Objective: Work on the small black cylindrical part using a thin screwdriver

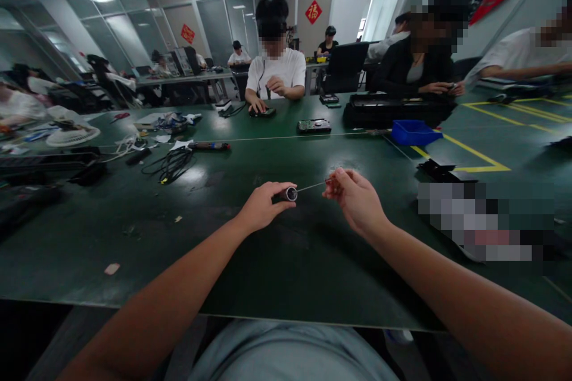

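Note:
My left hand (263, 205) pinches a small dark cylinder (291, 193) with a pale ring around its end, which faces toward me. A thin metal rod (311, 186) runs from that ringed end to the fingertips of my right hand (355, 195). My right fingers are closed on the rod, and something reddish shows at their tips. I cannot tell whether the rod enters the cylinder or only touches its rim. Both hands are raised over the green table (277, 274).
An open hard drive (314, 125) lies ahead of my hands. At left are black cables (170, 161) and a screwdriver-like tool (209, 146). A blue bin (415, 132) stands at right, near a long black casing (397, 112). Across the table a person (276, 71) handles a small device.

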Action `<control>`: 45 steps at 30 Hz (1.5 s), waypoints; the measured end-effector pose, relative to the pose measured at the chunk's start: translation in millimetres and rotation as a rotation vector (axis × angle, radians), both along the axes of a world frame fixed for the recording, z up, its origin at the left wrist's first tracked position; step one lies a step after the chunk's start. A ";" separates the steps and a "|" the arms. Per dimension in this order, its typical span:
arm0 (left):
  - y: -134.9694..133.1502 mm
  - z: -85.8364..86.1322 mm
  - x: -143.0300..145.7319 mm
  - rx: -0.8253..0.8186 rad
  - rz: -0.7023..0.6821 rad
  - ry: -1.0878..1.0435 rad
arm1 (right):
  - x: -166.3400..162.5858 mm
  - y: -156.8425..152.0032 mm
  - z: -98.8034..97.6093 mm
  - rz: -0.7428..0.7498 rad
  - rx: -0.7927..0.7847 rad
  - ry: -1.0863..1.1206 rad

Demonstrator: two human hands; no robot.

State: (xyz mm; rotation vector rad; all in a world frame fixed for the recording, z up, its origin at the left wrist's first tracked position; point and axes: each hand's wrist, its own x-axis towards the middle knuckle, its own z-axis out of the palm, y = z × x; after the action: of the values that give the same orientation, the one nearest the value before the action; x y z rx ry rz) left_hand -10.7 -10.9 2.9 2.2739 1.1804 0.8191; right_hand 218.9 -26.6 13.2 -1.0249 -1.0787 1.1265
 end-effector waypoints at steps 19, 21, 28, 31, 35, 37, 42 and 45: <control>2.4 -4.7 1.8 -0.024 -0.010 0.042 | 0.6 -19.1 13.1 -0.044 0.307 -0.741; 2.7 -5.4 1.8 -0.028 -0.011 0.040 | -0.1 -19.5 14.5 -0.037 0.318 -0.764; 1.9 -4.3 2.8 -0.054 -0.008 0.019 | -0.8 -18.7 14.6 -0.110 0.355 -0.855; 0.3 -2.3 3.7 -0.080 0.004 0.007 | 0.2 -16.6 13.1 -0.130 0.357 -0.897; -1.4 -1.1 4.9 -0.085 0.035 -0.035 | 0.6 -15.1 12.4 -0.137 0.340 -0.904; -1.4 -1.4 5.3 -0.090 0.070 -0.073 | 0.4 -15.3 12.7 -0.137 0.329 -0.895; -1.8 -2.7 5.9 -0.149 0.090 -0.200 | 1.1 -16.0 12.9 -0.123 0.331 -0.870; -6.0 -0.2 7.6 -0.186 0.072 -0.248 | 2.1 -15.5 12.0 -0.132 0.341 -0.858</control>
State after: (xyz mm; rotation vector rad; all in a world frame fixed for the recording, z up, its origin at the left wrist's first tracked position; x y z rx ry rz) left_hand -3.1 -16.9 2.7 1.9283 1.1760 0.9456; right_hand 221.0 -42.1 25.2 -1.3052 -1.7678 0.3384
